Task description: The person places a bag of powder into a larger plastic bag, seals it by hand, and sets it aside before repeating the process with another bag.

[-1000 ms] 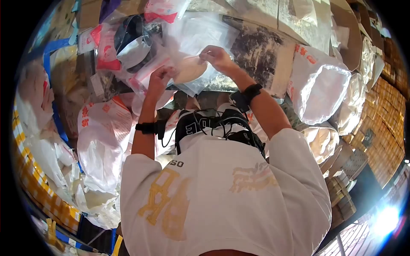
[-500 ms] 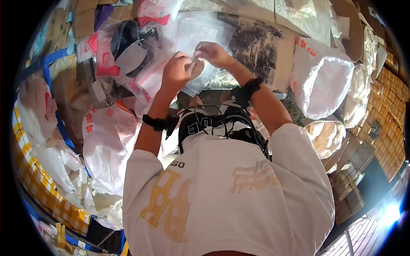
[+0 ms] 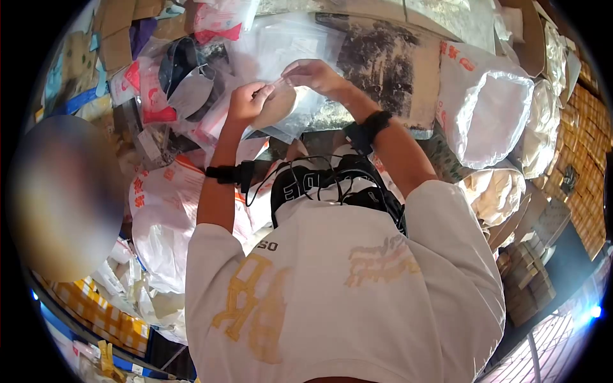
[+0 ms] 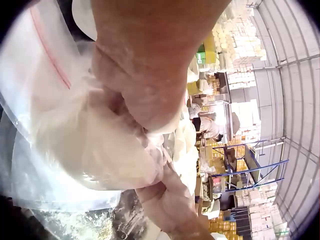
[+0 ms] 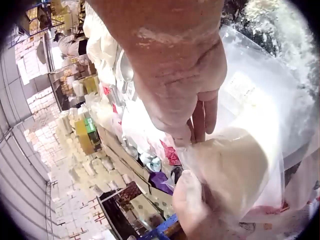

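A clear plastic bag [image 3: 276, 105] with a flat, pale tan filling hangs between both hands over a pile of clear bags [image 3: 287, 45]. My left hand [image 3: 248, 103] pinches the bag's top edge at one side. At the other end of that edge, my right hand [image 3: 314, 76] pinches it between thumb and fingers. In the left wrist view the filled bag [image 4: 95, 145] bulges below the left hand [image 4: 145, 85]. From the right wrist, the bag [image 5: 235, 165] shows pale contents, with the right hand [image 5: 175, 85] above it and powder on the skin.
An open white sack [image 3: 488, 115] stands at the right, and a white sack with red print [image 3: 166, 210] at the left. Behind the hands lies a dark, powder-dusted board [image 3: 377, 64]. A blurred round shape [image 3: 67, 198] covers part of the left side.
The hands came together at the bag's top edge, then the left hand moved back to the left, spreading the edge between them. The blurred shape has appeared at the left.
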`<state>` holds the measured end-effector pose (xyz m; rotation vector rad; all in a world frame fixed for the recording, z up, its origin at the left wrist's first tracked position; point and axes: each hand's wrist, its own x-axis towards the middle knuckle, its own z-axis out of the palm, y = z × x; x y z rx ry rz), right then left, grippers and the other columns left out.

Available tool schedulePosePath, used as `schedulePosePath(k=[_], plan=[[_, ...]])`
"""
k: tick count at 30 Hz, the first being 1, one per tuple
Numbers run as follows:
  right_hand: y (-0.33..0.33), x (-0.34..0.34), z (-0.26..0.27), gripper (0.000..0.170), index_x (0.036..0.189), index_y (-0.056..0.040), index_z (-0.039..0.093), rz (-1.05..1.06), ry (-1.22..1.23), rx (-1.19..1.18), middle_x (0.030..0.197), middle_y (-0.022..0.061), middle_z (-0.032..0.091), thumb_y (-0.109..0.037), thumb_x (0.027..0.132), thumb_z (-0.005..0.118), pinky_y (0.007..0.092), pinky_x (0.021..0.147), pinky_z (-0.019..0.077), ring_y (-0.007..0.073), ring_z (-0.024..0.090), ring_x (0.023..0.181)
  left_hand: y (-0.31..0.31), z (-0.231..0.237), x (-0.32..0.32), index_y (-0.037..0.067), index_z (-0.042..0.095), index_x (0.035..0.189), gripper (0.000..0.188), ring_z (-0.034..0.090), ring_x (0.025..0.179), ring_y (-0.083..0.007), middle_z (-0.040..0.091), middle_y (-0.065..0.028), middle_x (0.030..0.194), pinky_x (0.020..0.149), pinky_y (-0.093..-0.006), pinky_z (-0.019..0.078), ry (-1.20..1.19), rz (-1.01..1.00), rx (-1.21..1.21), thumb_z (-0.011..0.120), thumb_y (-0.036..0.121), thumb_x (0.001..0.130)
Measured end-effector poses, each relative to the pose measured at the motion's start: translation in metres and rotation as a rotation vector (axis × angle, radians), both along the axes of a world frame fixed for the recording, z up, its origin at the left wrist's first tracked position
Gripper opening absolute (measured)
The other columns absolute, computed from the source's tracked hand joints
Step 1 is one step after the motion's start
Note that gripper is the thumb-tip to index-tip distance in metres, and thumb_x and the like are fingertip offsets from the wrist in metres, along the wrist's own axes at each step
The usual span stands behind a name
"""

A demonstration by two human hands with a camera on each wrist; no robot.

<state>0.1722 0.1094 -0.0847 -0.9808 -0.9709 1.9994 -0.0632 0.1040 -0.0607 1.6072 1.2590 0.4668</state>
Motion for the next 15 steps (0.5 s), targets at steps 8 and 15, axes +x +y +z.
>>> schedulePosePath(k=[8,15], plan=[[-0.005,-0.009,0.002,0.014,0.103,0.0020,0.068,-0.069,-0.115,0.100,0.092,0.0101,0.072,-0.002,0.089,0.068,0.0274,0.080,0.0528,0.0154,0.067,0.087,-0.001,0.011,0.028,0.001,0.067,0.083,0.019,0.058,0.062,-0.0087,0.064,-0.0060,0.066,0.059,-0.0270,0.0459,0.030,0.084,0.187,0.073,0.018,0.088],[-0.005,-0.005,-0.010,0.023,0.110,0.0015,0.065,-0.123,-0.127,-0.045,0.090,0.0085,0.071,-0.015,0.095,0.067,0.0282,0.078,0.0522,0.0157,0.066,0.084,0.008,0.005,0.024,0.000,0.064,0.080,0.019,0.052,0.064,-0.0063,0.060,-0.0027,0.067,0.059,-0.0256,0.0430,0.091,0.085,-0.026,0.071,0.014,0.090]])
